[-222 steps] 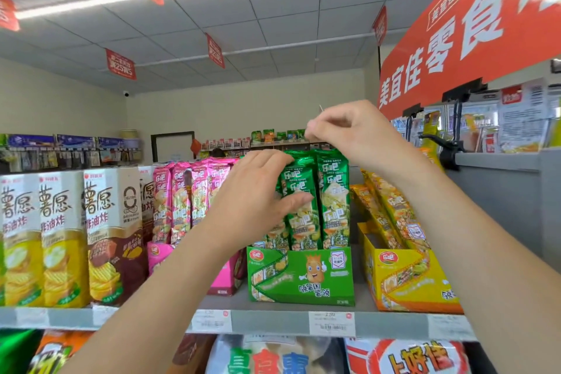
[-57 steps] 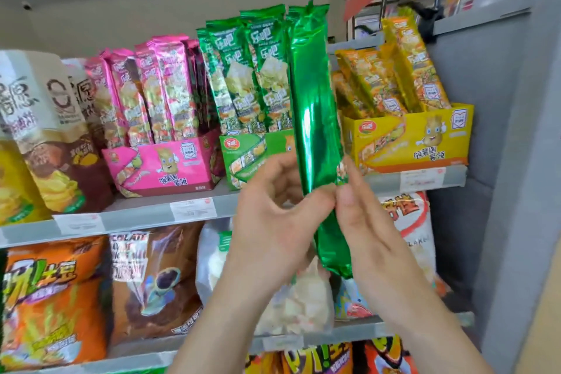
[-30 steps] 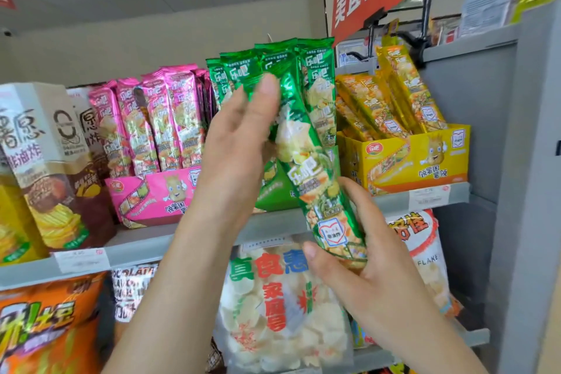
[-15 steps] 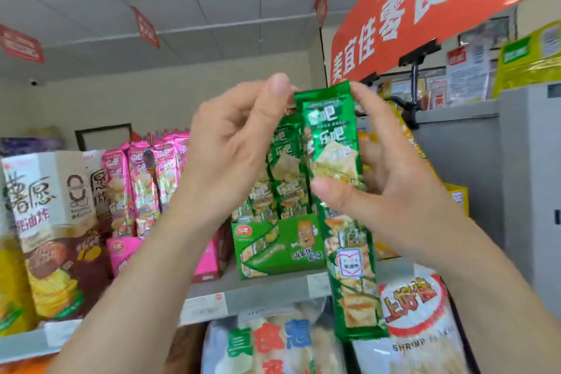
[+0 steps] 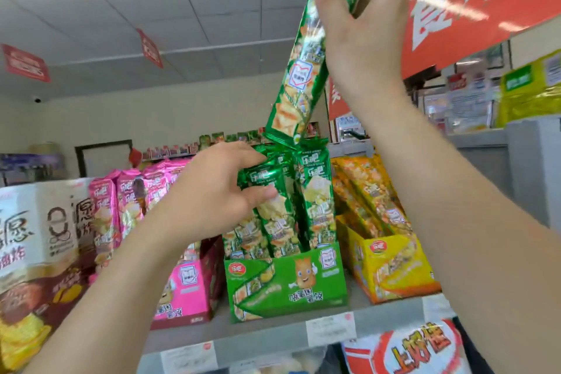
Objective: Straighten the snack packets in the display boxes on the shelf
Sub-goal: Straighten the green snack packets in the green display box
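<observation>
A green display box (image 5: 288, 282) stands on the shelf (image 5: 267, 332), filled with upright green snack packets (image 5: 315, 191). My right hand (image 5: 361, 30) holds one long green packet (image 5: 296, 82) high above the box; the packet's lower end hangs just over the tops of the others. My left hand (image 5: 218, 188) grips the top of a front packet (image 5: 270, 200) in the box, thumb on its face.
A pink display box (image 5: 185, 291) with pink packets stands left of the green one, a yellow box (image 5: 394, 267) with yellow packets to its right. Tall chip cartons (image 5: 42, 237) fill the far left. A red sign (image 5: 485, 0) hangs overhead at right.
My right hand has lifted the green packet from in front of me to high above the box. My left hand has let go of it and moved down onto the packets in the box.
</observation>
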A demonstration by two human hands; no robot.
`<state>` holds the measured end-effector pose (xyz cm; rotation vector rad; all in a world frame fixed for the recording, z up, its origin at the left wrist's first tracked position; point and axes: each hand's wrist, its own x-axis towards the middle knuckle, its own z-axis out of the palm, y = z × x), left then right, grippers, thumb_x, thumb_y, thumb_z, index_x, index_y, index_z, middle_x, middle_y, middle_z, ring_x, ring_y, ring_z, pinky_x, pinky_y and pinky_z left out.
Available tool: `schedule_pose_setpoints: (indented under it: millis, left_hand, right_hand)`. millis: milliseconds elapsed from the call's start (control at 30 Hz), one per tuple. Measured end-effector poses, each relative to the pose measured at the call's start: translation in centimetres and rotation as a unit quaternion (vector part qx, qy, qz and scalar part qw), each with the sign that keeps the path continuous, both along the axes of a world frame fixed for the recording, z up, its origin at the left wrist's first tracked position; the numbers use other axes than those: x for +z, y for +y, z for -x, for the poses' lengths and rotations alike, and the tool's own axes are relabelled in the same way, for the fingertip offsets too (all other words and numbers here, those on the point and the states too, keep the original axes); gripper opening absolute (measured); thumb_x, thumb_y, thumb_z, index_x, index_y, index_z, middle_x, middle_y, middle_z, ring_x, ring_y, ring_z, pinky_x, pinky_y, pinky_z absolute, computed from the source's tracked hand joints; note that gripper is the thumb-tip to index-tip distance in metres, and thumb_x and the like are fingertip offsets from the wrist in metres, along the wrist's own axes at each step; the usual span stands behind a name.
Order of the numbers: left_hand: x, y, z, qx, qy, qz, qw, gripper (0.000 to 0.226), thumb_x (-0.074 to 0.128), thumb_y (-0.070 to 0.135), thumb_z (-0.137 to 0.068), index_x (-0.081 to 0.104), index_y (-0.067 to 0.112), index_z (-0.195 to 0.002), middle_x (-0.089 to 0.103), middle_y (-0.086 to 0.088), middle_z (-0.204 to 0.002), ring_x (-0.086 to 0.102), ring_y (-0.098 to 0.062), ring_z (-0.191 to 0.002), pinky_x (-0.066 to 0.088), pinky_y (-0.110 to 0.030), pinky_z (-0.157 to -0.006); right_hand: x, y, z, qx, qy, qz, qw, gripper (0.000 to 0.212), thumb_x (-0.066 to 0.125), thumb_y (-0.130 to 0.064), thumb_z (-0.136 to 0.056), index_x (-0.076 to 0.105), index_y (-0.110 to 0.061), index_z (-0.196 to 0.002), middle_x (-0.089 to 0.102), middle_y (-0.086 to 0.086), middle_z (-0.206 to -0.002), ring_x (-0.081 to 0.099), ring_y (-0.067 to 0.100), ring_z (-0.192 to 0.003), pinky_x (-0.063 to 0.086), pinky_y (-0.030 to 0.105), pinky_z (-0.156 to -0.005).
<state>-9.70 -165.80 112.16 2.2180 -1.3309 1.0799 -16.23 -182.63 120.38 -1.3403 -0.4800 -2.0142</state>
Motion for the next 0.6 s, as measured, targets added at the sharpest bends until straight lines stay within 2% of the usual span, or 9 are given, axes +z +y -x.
schedule_pose_setpoints:
  millis: [33,133,200,267,400,467,533,567,600]
  left_hand:
    - [0.0,0.1,0.0,-0.006,0.010,0.001,1.000,0.061,0.065,0.045,-0.072,0.069,-0.001,-0.112,0.068,-0.012,-0.109,0.062,-0.032,-0.105,0.047,-0.042,-0.093]
    - [0.0,0.4,-0.2,-0.016,0.024,0.008,1.000,0.055,0.070,0.040,-0.076,0.069,-0.002,-0.112,0.067,-0.011,-0.110,0.061,-0.029,-0.106,0.044,-0.034,-0.094]
    - [-0.1,0.4,-0.4,-0.015,0.024,0.018,0.999,0.056,0.068,0.040,-0.076,0.068,-0.001,-0.114,0.067,-0.011,-0.115,0.059,-0.027,-0.109,0.037,-0.023,-0.090]
    - [-0.2,0.5,-0.6,-0.021,0.025,0.023,0.999,0.053,0.070,0.038,-0.081,0.066,0.000,-0.119,0.066,-0.009,-0.119,0.057,-0.025,-0.114,0.032,-0.018,-0.085]
    - [-0.4,0.3,-0.9,-0.014,0.011,0.042,0.999,0.048,0.074,0.030,-0.085,0.064,0.005,-0.125,0.063,-0.007,-0.129,0.053,-0.024,-0.123,0.028,-0.016,-0.090]
    - [-0.5,0.0,-0.7,-0.003,-0.007,0.056,0.998,0.050,0.075,0.034,-0.083,0.065,0.009,-0.124,0.066,-0.007,-0.126,0.060,-0.026,-0.115,0.037,-0.024,-0.095]
    - [-0.5,-0.3,-0.6,0.003,-0.017,0.079,0.997,0.053,0.077,0.042,-0.078,0.066,0.015,-0.123,0.072,-0.006,-0.111,0.070,-0.024,-0.092,0.048,-0.031,-0.088]
    - [-0.5,-0.4,-0.6,0.009,-0.020,0.089,0.996,0.057,0.077,0.047,-0.076,0.066,0.018,-0.124,0.074,-0.005,-0.105,0.070,-0.023,-0.085,0.049,-0.030,-0.083]
    - [-0.4,-0.6,-0.7,0.015,-0.022,0.093,0.995,0.060,0.077,0.050,-0.075,0.065,0.020,-0.125,0.075,-0.004,-0.103,0.070,-0.022,-0.086,0.047,-0.026,-0.081]
  right_hand:
    - [-0.1,0.1,-0.7,0.003,0.030,0.011,0.999,0.063,0.064,-0.024,-0.091,0.031,0.006,-0.135,0.055,0.012,-0.124,0.056,0.021,-0.111,0.043,0.027,-0.097]
    - [-1.0,0.2,-2.7,0.017,0.142,0.079,0.987,0.063,0.067,-0.021,-0.088,0.031,-0.007,-0.137,0.057,-0.002,-0.120,0.060,0.015,-0.107,0.048,0.034,-0.096]
    - [-1.8,0.0,-3.8,0.043,0.235,0.110,0.965,0.059,0.071,-0.021,-0.084,0.032,-0.017,-0.129,0.062,0.001,-0.118,0.063,0.018,-0.105,0.050,0.044,-0.094]
    - [-2.3,-0.5,-4.4,0.052,0.316,0.125,0.939,0.058,0.075,-0.023,-0.081,0.034,-0.022,-0.122,0.064,0.004,-0.116,0.065,0.023,-0.100,0.052,0.050,-0.090]
    - [-3.2,-1.2,-4.4,0.019,0.415,0.166,0.894,0.043,0.080,-0.024,-0.074,0.045,-0.021,-0.098,0.071,0.011,-0.094,0.063,0.019,-0.073,0.053,0.049,-0.077]
    - [-3.4,-1.7,-3.8,-0.015,0.428,0.178,0.886,0.042,0.085,-0.025,-0.070,0.049,-0.018,-0.090,0.072,0.009,-0.091,0.067,0.023,-0.075,0.054,0.049,-0.078]
    - [-3.2,-2.1,-3.0,-0.044,0.441,0.188,0.876,0.041,0.087,-0.027,-0.067,0.054,-0.015,-0.089,0.071,0.008,-0.092,0.068,0.027,-0.083,0.054,0.049,-0.079]
    - [-3.1,-2.3,-2.8,-0.053,0.452,0.198,0.868,0.039,0.087,-0.028,-0.068,0.057,-0.015,-0.088,0.071,0.007,-0.094,0.068,0.027,-0.087,0.054,0.048,-0.081]
    - [-3.1,-2.5,-2.7,-0.070,0.463,0.210,0.859,0.036,0.087,-0.028,-0.069,0.058,-0.017,-0.087,0.071,0.005,-0.095,0.067,0.026,-0.089,0.053,0.047,-0.083]
